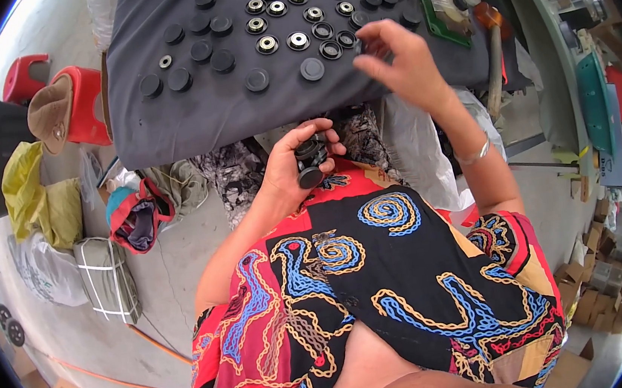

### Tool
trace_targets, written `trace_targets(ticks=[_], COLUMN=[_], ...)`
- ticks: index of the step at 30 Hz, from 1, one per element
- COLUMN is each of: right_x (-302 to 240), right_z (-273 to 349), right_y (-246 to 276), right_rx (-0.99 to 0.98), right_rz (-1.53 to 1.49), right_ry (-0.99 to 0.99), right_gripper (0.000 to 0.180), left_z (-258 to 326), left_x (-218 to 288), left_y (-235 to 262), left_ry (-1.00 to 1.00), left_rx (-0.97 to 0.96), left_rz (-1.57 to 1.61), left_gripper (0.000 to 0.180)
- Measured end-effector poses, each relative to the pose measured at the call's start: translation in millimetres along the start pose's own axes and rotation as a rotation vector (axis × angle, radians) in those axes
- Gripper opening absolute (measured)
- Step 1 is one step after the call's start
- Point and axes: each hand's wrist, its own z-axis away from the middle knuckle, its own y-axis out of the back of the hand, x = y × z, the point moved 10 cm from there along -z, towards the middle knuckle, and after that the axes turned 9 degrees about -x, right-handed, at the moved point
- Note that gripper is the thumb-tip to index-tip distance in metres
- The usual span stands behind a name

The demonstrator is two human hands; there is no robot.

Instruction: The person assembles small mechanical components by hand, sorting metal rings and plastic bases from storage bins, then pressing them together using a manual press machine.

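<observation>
My left hand is closed around a small stack of black round parts, held in front of my body just below the table edge. A black round cap shows at the lower side of that grip. Over the right part of the dark cloth, my right hand has its thumb and fingers curved about a dark round piece, largely hidden by the fingers. Close to it lie black ring-shaped cups and a flat black cap. Several black cups with metal bearings stand in rows farther left.
A dark cloth covers the table. More black caps and a loose bearing lie on its left. At the right stand a green hand press and a hammer. Red stools and bags are on the floor at left.
</observation>
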Motion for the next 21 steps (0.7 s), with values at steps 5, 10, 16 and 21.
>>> trace_targets(ticks=[5,10,16,21], right_x=[39.6,31.4,45.5,52.8], right_z=[-35.0,-73.2,-98.7,-109.4], right_y=[12.7,-13.4,-40.5,-53.6], right_rx=[-0.042,-0.143,-0.214,-0.291], right_rz=[0.143,0.256,0.279,0.367], right_ry=[-0.085,0.010,0.040,0.023], right_gripper=[0.032,0.030,0.031,0.031], left_z=[2.8,3.4,8.2,9.7], left_x=[4.8,3.7,11.2,15.0], left_y=[-2.2,1.4,4.7,2.5], left_ry=[0.009,0.011,-0.016,-0.024], left_rx=[-0.004,0.034,0.049,0.032], left_rz=[-0.037,-0.084,-0.077,-0.081], left_gripper=[0.025,0.027,0.027,0.024])
